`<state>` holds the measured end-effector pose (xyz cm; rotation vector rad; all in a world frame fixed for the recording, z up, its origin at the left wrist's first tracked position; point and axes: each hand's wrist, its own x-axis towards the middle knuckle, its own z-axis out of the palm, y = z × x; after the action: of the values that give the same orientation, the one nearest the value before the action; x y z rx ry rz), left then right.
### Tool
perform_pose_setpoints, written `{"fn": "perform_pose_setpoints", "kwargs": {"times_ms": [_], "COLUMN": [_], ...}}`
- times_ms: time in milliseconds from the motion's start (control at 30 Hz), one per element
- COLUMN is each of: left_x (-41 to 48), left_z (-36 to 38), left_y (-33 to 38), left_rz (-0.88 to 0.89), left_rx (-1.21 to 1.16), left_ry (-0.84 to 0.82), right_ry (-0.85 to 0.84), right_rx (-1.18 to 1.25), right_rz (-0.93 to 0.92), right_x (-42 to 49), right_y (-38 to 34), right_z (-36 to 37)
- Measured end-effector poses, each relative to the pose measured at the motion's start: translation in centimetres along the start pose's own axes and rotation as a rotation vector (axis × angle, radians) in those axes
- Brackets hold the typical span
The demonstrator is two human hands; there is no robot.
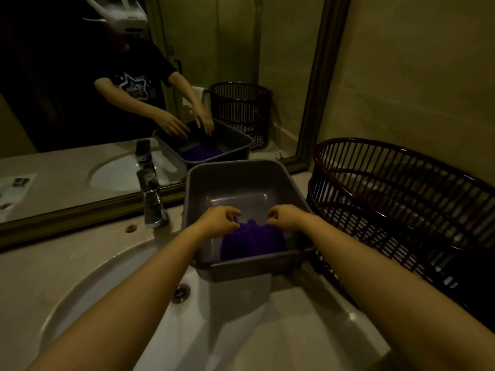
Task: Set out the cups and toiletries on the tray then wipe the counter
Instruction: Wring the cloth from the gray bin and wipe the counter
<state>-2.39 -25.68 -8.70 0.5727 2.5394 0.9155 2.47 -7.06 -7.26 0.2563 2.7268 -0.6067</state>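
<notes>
both forearms extend forward from the lower edge of the view, over the sink and into the tub. the left hand is palm down, fingers curled, thumb and forefinger pinched on the far left edge of the cloth. the right hand mirrors it, palm down, fingertips pinched on the far right edge of the cloth. the two hands are near each other, not touching.

the sink is a white oval basin set into the counter; its drain is near the tub's front wall. the tub is grey and rectangular; its near end overhangs the sink's right side and its far end is close to the mirror. the tub holds one item: the purple cloth, bunched against the near wall. the rest of the tub floor is bare.

the tap stands on the counter just left of the tub. the basket, dark and slatted, stands on the counter just right of the tub; its contents cannot be made out.

no cups, toiletries or tray can be identified in this view. the mirror, in a dark frame, reflects the person's arms, the tub, the cloth and the basket.
</notes>
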Motion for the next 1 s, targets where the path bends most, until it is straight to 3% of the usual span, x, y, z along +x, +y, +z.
{"fn": "perform_pose_setpoints", "kwargs": {"times_ms": [167, 333, 467, 1000], "left_x": [5.4, 9.7, 11.1, 10.9], "left_z": [1.7, 4.4, 5.1, 4.9], "left_y": [-1.7, -2.7, -2.9, -2.8], "left_rz": [-0.024, 0.062, 0.031, 0.032], "left_rx": [0.257, 0.458, 0.593, 0.476], "left_ry": [-0.167, -0.371, -0.388, -0.443], "right_ry": [-0.132, -0.233, -0.231, -0.374], "right_rx": [-0.148, -0.305, -0.398, -0.273], "right_rz": [0.054, 0.033, -0.02, -0.042], "right_x": [4.8, 8.8, 10.1, 10.5], "right_y": [1.6, 2.9, 2.7, 2.2], "right_z": [0.7, 2.4, 3.4, 3.2]}}
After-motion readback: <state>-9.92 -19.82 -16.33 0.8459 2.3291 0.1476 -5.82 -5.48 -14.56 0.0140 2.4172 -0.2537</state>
